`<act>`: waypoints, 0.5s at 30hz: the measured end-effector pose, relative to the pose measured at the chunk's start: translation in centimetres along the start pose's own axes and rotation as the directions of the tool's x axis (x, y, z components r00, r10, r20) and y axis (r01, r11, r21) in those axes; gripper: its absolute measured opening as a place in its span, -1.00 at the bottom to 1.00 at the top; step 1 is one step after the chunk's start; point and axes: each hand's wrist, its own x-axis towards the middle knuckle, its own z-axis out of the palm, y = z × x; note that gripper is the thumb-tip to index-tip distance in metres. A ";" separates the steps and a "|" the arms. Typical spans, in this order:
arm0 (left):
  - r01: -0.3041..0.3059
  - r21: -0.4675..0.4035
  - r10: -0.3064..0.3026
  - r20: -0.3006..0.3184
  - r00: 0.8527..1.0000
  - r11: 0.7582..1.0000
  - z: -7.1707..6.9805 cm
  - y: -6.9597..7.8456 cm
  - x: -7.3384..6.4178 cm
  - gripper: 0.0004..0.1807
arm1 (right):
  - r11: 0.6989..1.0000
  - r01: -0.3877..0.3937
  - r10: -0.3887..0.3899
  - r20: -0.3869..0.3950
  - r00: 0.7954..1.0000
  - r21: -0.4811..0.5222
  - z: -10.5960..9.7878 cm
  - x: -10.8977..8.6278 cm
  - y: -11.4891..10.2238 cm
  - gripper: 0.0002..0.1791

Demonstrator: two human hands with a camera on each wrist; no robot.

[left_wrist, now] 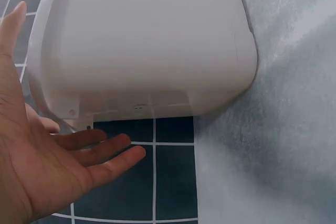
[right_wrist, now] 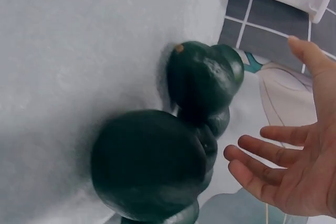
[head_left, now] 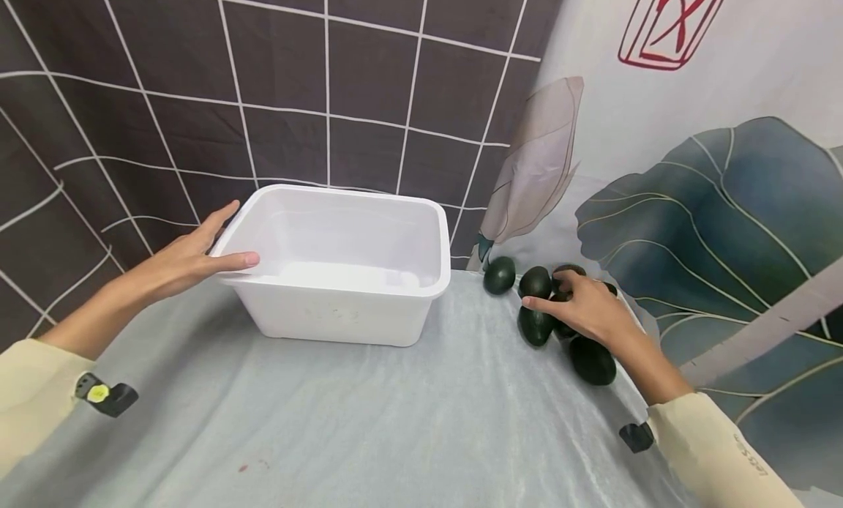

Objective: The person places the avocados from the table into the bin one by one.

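A white rectangular plastic tub (head_left: pixel 336 316) stands left of centre. My left hand (head_left: pixel 181 260) is at its left end, thumb over the rim and fingers spread outside. In the left wrist view, the fingers of this left hand (left_wrist: pixel 58 163) extend loosely beside the tub's wall (left_wrist: pixel 157 40). My right hand (head_left: pixel 601 314) is over a cluster of dark green avocados (head_left: pixel 593 360) at the right, its fingertips partly hidden among them. In the right wrist view, the right hand (right_wrist: pixel 299 171) has its fingers apart and lightly bent, beside a large near avocado (right_wrist: pixel 148 166).
A pale grey cloth (head_left: pixel 369 420) covers the table. Behind the tub hangs a dark cloth with white grid lines (head_left: pixel 369 76). A leaf-patterned curtain (head_left: pixel 744 200) borders the table at the right. One avocado (head_left: pixel 500 275) lies at the cluster's left end, near the back edge.
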 end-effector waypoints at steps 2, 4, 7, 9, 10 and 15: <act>-0.001 -0.005 0.001 -0.003 1.000 1.000 0.2 0.1 -0.1 0.30 | 1.000 -0.004 0.004 0.001 1.000 0.015 0.3 -0.2 0.0 0.31; -0.002 -0.017 0.002 -0.004 1.000 1.000 0.4 0.2 -0.1 0.30 | 0.999 -0.013 0.013 0.001 1.000 0.033 0.6 -0.4 -0.1 0.20; -0.002 -0.034 0.002 -0.001 1.000 0.999 0.7 0.3 -0.1 0.30 | 0.998 -0.019 0.020 -0.012 1.000 0.052 1.1 -0.7 -0.2 -0.03; 0.004 -0.042 -0.004 0.005 1.000 0.999 0.9 0.3 0.0 0.32 | 0.998 -0.018 0.020 -0.032 0.999 0.059 1.4 -0.9 -0.3 -0.19; 0.006 -0.044 -0.006 0.008 1.000 0.999 0.9 0.4 0.0 0.32 | 0.998 -0.012 0.015 -0.045 0.999 0.062 1.6 -1.0 -0.3 -0.24; 0.020 -0.042 -0.019 0.014 1.000 0.999 1.1 0.4 -0.1 0.31 | 0.997 0.009 -0.002 -0.100 0.995 0.071 2.3 -1.3 -0.4 -0.31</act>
